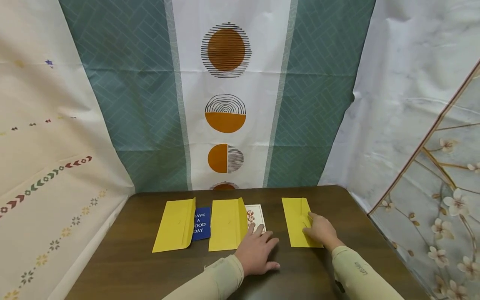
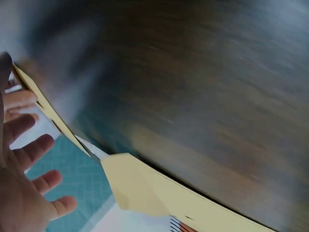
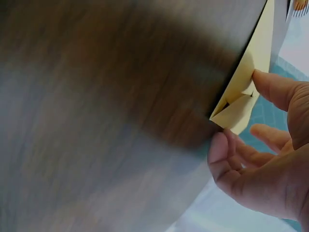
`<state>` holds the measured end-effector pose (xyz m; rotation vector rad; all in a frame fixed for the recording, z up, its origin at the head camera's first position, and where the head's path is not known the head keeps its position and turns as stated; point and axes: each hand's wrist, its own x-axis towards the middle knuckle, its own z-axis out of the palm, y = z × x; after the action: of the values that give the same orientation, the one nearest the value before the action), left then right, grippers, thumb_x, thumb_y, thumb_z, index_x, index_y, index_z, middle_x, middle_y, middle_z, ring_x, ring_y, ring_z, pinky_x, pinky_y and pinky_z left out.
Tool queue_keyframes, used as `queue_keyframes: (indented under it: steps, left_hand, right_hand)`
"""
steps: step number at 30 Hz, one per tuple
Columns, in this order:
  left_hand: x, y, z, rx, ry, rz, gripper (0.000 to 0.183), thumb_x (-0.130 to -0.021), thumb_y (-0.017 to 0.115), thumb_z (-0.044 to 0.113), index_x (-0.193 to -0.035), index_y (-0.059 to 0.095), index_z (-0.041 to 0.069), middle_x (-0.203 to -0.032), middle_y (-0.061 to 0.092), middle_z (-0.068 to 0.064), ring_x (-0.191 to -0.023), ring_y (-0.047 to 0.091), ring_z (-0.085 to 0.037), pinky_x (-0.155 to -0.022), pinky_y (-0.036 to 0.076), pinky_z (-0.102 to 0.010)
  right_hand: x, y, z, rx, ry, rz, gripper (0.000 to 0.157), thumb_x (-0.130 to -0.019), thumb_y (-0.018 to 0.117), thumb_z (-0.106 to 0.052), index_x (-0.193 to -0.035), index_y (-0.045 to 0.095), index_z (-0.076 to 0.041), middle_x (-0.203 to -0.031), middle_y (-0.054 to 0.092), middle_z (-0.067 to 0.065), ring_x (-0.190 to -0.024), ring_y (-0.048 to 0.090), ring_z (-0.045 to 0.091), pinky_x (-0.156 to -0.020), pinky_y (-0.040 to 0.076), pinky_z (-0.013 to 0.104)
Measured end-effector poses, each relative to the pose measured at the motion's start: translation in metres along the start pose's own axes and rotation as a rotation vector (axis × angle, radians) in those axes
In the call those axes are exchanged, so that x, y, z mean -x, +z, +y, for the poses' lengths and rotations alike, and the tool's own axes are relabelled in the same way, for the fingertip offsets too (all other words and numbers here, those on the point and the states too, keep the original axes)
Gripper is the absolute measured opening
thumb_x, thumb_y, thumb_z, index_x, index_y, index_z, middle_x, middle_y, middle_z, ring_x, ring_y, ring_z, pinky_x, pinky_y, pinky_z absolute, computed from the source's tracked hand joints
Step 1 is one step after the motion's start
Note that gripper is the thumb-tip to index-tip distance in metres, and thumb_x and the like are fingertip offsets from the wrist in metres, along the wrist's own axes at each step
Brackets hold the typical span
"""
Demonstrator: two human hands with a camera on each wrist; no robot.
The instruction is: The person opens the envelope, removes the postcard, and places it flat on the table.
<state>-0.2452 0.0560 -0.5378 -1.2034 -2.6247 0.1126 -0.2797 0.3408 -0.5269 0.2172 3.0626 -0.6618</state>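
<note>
Three yellow envelopes lie on the table. My right hand (image 1: 321, 230) is at the right yellow envelope (image 1: 294, 221); its thumb presses the paper while curled fingers meet the flap edge, seen close in the right wrist view (image 3: 270, 154). Spread fingers of my left hand (image 1: 256, 252) hover or rest by a white card (image 1: 256, 212) with red print, beside the middle yellow envelope (image 1: 225, 225); contact is unclear. A blue card (image 1: 201, 224) with white lettering sits partly under or against the left yellow envelope (image 1: 174, 227) and the middle one.
The dark wooden table (image 1: 123, 258) ends at a patterned cloth backdrop (image 1: 318, 83). A cream cloth (image 1: 45, 137) hangs on the left, and a floral cloth (image 1: 442, 200) on the right.
</note>
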Motion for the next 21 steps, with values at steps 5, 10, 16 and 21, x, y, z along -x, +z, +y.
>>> queue_keyframes:
  steps: [5,10,16,21]
  left_hand:
    - [-0.004,0.007,0.005,-0.063,0.016,-0.053,0.082,-0.09,0.05,0.09,-0.153,0.055,0.038,-0.157,0.057,0.004,-0.155,0.045,-0.034,-0.126,0.034,-0.063]
    - [0.0,0.007,0.007,-0.067,0.009,-0.138,0.081,-0.092,0.044,0.09,-0.155,0.053,0.04,-0.161,0.053,0.004,-0.159,0.039,-0.033,-0.127,0.029,-0.065]
    - [0.003,0.005,0.007,-0.02,-0.018,-0.195,0.08,-0.096,0.041,0.087,-0.159,0.049,0.039,-0.164,0.051,0.005,-0.16,0.038,-0.033,-0.129,0.026,-0.065]
    - [0.0,0.014,0.008,0.013,-0.019,-0.2,0.081,-0.095,0.042,0.088,-0.159,0.048,0.04,-0.166,0.05,0.005,-0.159,0.039,-0.033,-0.129,0.025,-0.066]
  right_hand:
    - [0.0,0.013,-0.028,0.041,-0.051,0.001,0.069,-0.091,0.078,-0.021,-0.15,0.055,0.006,-0.145,0.062,0.033,-0.13,0.062,0.053,-0.106,0.052,0.065]
    - [0.007,0.024,-0.055,0.048,-0.072,-0.02,0.066,-0.091,0.08,-0.021,-0.149,0.058,0.003,-0.144,0.063,0.03,-0.13,0.063,0.05,-0.106,0.052,0.065]
    - [0.01,0.029,-0.066,0.05,-0.063,-0.026,0.064,-0.092,0.081,-0.021,-0.147,0.06,0.002,-0.143,0.064,0.029,-0.129,0.064,0.047,-0.108,0.052,0.064]
    - [0.011,0.027,-0.058,0.042,-0.076,-0.028,0.062,-0.093,0.079,-0.019,-0.147,0.06,0.002,-0.145,0.063,0.029,-0.133,0.062,0.048,-0.109,0.051,0.064]
